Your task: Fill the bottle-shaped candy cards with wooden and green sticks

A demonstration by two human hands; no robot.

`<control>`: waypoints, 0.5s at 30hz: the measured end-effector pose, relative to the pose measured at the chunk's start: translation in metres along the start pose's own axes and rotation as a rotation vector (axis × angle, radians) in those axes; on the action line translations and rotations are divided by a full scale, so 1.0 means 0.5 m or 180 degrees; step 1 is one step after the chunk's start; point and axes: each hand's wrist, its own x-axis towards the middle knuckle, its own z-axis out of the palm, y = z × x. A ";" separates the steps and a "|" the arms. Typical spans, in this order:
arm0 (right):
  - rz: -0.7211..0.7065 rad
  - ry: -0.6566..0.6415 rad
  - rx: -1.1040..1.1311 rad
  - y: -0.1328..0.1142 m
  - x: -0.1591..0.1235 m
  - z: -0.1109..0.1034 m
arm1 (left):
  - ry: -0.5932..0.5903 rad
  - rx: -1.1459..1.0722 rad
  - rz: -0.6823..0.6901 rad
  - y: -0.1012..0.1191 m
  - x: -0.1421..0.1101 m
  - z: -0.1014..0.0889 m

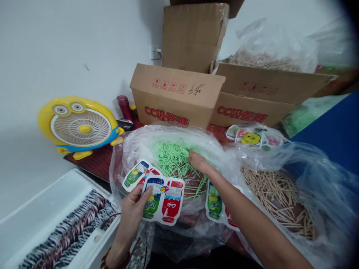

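My left hand (134,207) pinches a flat printed pouch (163,200) with green Sprite and red Cola bottle shapes on it, thumb on the front. Behind it lies a second similar pouch (134,175) on clear plastic. Reaching forward, my right hand (196,161) touches the edge of a heap of thin light-green sticks (171,157) in an open clear plastic bag (134,140). Its fingers point down into the sticks and are partly hidden, so whether they grip any cannot be made out. Under my right forearm sits another such pouch (213,203), partly covered.
Brown sticks (277,198) lie in another plastic bag at right. Cardboard boxes (174,97) stand behind, beside a yellow cartoon fan (84,129) and a dark red bottle (123,106). A white foam box (42,201) at lower left holds rows of packed pouches. More pouches (252,137) lie back right.
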 end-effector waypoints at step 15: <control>-0.0468 -0.0228 -0.0494 -0.018 -0.064 0.020 | -0.0361 -0.0038 -0.0236 -0.032 -0.028 0.032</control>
